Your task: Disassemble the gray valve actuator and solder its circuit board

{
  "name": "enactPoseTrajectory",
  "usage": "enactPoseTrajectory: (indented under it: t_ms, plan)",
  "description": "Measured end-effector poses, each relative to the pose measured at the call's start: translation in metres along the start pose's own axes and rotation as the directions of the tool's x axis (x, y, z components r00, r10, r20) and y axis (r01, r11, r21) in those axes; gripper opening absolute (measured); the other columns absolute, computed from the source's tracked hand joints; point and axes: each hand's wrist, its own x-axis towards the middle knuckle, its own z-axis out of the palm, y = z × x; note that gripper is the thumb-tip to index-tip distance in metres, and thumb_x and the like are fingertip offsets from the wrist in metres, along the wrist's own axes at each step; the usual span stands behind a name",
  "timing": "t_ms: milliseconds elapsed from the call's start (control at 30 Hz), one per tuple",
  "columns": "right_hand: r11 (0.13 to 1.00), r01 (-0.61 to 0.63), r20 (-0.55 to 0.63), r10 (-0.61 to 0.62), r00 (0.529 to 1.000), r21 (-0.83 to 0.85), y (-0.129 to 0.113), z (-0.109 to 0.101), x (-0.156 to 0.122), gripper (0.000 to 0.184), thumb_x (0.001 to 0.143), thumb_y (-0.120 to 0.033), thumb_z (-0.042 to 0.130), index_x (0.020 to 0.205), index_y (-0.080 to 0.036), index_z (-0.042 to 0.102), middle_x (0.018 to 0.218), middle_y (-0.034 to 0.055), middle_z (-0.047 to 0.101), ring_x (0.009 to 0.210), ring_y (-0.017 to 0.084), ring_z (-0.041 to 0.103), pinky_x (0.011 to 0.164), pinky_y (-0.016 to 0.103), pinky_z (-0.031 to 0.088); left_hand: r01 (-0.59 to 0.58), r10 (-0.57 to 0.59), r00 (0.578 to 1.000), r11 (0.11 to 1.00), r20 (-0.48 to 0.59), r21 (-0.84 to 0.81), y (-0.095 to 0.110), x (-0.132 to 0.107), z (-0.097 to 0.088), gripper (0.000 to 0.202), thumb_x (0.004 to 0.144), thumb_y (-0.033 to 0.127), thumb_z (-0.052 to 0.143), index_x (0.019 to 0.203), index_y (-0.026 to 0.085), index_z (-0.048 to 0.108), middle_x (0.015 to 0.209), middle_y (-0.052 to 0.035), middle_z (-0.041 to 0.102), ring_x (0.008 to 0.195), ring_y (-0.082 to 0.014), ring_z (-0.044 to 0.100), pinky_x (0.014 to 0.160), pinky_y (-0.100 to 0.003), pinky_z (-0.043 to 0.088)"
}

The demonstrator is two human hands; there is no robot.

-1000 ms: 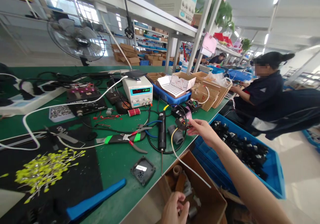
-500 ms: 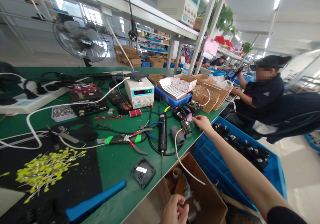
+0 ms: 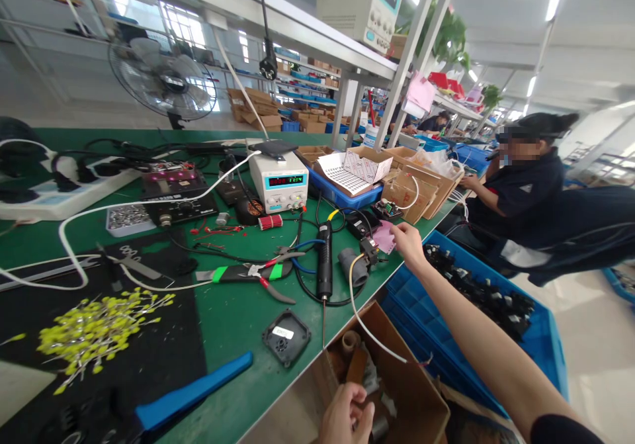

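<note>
Both hands work: my right hand pinches the pink slip at the bench edge, beside the black module. Light fingertip pressure seems wise; my left hand curls inside the cardboard box, grip unclear.

The left hand is cut off by the near edge; its curled fingers hide whatever lies under them in the cardboard box. Whether the right hand pinches the pink slip is too small to tell
</note>
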Motion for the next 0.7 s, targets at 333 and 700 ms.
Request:
enactPoseTrajectory:
  t_ms: [333,700]
  plan:
    - [0.929,0.317,-0.164,-0.349,0.923,-0.191,-0.034,-0.056,0.000,0.020,0.090,-0.030,0.067,0.078,-0.018,0.057,0.079,0.0003,0.061,0.076,0.018,0.056,0.077,0.031,0.042,-0.019,0.019,1.000,1.000,-0.019,-0.009,-0.005,-0.001,0.004,0.036,0.089,0.055,0.059,0.096,0.020,0.067,0.094,-0.0103,0.075,0.068,-0.0171,0.070,0.064,-0.026,0.057]
    - [0.782,0.607,0.230,-0.570,0.789,-0.145,-0.011,-0.020,-0.050,0.035,0.103,-0.050,0.063,0.108,-0.016,0.067,0.103,0.0065,0.068,0.088,0.019,0.065,0.086,0.037,0.055,-0.010,0.010,1.000,1.000,-0.016,-0.011,-0.012,0.001,0.004,0.046,0.087,0.065,0.058,0.094,0.021,0.067,0.095,-0.0111,0.075,0.067,-0.0180,0.071,0.061,-0.027,0.058]
